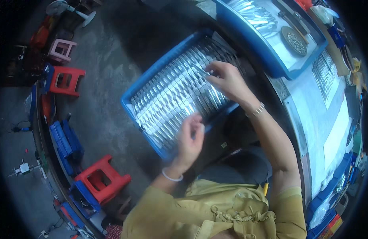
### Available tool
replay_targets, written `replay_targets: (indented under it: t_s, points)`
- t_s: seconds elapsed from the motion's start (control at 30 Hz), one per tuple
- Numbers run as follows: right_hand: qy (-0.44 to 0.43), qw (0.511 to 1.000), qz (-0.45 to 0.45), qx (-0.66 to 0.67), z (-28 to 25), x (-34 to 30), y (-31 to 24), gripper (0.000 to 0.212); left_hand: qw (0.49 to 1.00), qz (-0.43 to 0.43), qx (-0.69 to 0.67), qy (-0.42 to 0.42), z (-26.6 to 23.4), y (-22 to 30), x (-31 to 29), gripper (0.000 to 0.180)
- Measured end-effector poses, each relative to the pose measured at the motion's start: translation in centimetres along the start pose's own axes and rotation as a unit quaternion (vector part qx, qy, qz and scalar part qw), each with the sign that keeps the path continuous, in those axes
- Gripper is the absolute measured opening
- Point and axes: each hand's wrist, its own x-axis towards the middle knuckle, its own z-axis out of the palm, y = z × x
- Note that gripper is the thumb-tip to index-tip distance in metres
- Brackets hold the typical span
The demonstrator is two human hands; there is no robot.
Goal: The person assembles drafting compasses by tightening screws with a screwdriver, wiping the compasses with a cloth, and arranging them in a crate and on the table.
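Observation:
A blue tray [130,88] holds rows of slim, shiny metal pieces [168,79], many with an oval loop at one end; their exact kind is unclear. My right hand [228,81] is over the tray's right part, with thumb and forefinger pinched on a slim metal piece [201,72] just above the rows. At the tray's near edge hovers my left hand [190,140], somewhat blurred. Its fingers are loosely bent, apart from the thumb, and nothing shows between them.
To the right, a worktable [297,131] carries a blue bin [267,59] with metal pieces and a round dish [294,41] of small bits. More metal pieces [324,75] lie on the table. Red stools [101,180] and a pink stool [62,50] stand on the left.

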Motion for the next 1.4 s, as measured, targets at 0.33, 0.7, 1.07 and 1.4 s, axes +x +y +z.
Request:
replay_targets:
  t_s: [0.33,0.7,1.07,1.4]
  points:
    - [-0.051,0.992,0.044,-0.102,6.5,9.8,0.6,0.019,0.989,0.115,0.088,0.026,0.9,-0.4,-0.4,0.031]
    - [-0.011,0.998,-0.011,-0.059,5.4,8.6,1.0,0.021,0.99,0.122,0.073,0.019,0.5,-0.4,-0.5,0.027]
    - [0.071,0.978,0.135,-0.145,-9.5,-25.5,-1.3,0.019,0.971,0.184,0.15,0.007,1.0,-0.4,-1.2,0.018]
    - [0.146,0.929,0.301,-0.157,-3.0,-40.8,4.4,0.024,0.841,0.17,0.225,-0.461,13.2,6.1,-7.6,0.056]
